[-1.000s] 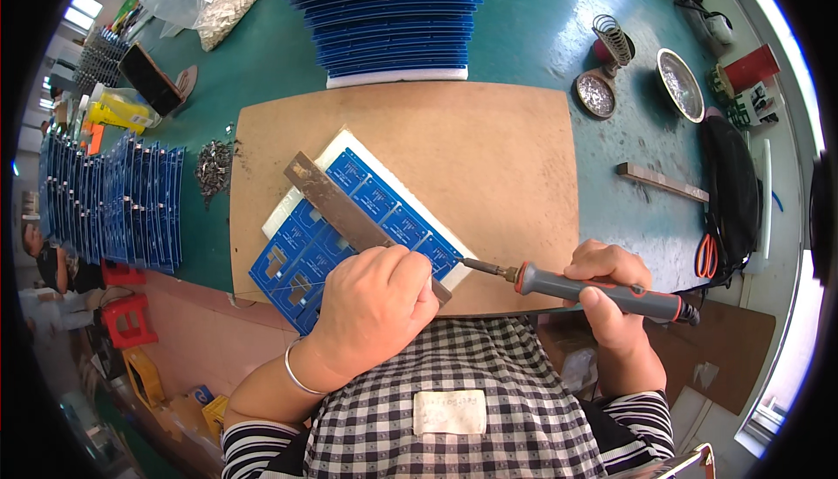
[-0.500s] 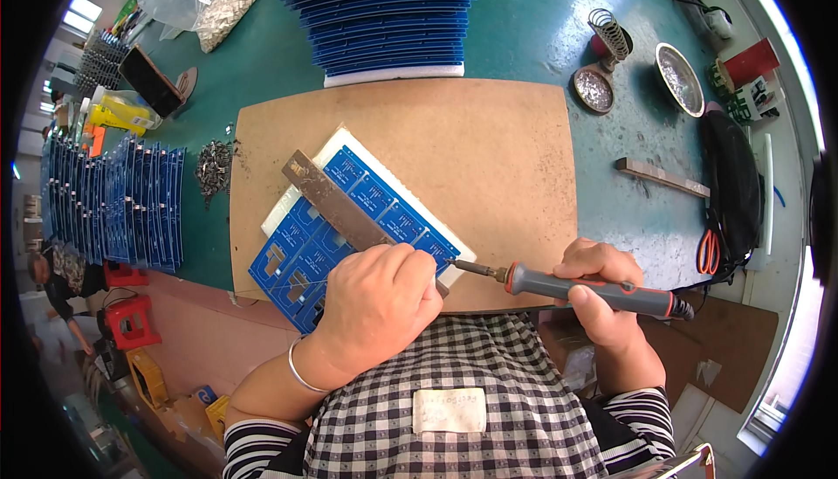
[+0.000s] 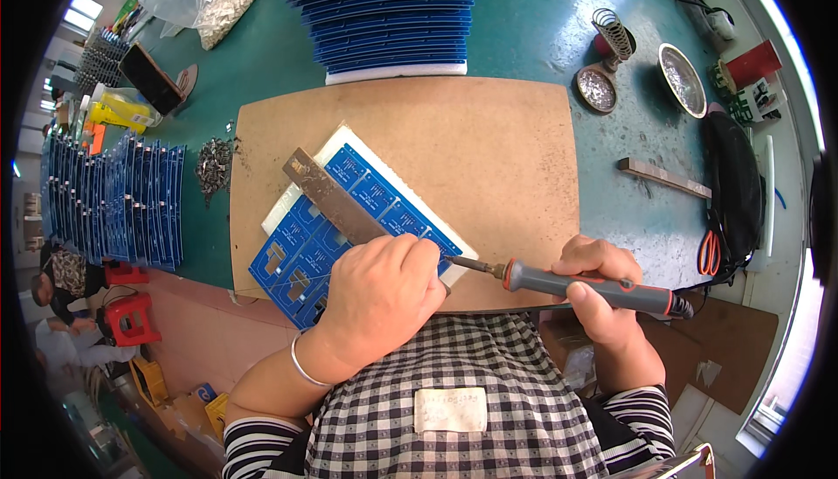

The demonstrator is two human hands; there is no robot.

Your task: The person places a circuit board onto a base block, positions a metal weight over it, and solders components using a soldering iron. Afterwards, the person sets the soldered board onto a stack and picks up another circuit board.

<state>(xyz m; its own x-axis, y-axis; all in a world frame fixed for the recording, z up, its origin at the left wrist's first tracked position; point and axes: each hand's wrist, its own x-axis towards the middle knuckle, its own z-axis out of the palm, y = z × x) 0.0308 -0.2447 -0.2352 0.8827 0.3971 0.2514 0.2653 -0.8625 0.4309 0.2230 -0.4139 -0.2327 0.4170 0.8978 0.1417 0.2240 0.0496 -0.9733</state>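
My right hand (image 3: 602, 291) is wrapped round the grey and red handle of a soldering iron (image 3: 576, 288). Its tip reaches the lower right edge of a blue circuit board (image 3: 371, 189), close beside my left fingers. Over the board, my left hand (image 3: 380, 291) is closed, its fingertips mostly hidden. A fine strand of solder wire (image 3: 281, 287) runs across the board to this hand. Under the hand a flat brown metal bar (image 3: 336, 206) lies slantwise on the board. The board rests tilted on a white pad (image 3: 281, 210), with small parts at its lower left.
Beneath is a brown work mat (image 3: 489, 165) on a green table (image 3: 532, 25). Stacked boards (image 3: 384, 29) stand behind it, more boards (image 3: 113, 204) at left beside metal pins (image 3: 214, 167). At right are a coiled iron stand (image 3: 614, 35), metal dish (image 3: 681, 80), bar (image 3: 663, 177) and scissors (image 3: 708, 254).
The iron's tip has shifted slightly left, nearer my left fingers. My left hand has moved a little up and right. At far left a person has leaned further into view.
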